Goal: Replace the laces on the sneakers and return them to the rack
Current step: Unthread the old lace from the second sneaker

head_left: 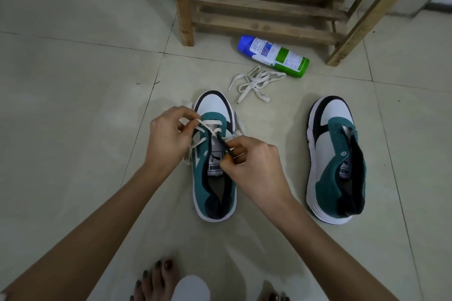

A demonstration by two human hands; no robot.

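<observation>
Fuzzy teal sneaker (199, 186), smooth white toe, half-laced; left hand (166, 140) pinching flat cream lace (208, 122), right hand (255, 165) pinching dark lace (223, 145).

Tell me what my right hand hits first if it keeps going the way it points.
Likely the sneaker tongue, just past the dark strip the right hand pinches; beyond it, the left hand holding the white lace.

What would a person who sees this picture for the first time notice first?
First the two hands in the middle: the left hand holds a white lace and the right hand pinches a dark strand over a green and white sneaker. To its right stands the second sneaker, unlaced; beyond them a loose lace and a spray can lie before the wooden rack.
</observation>
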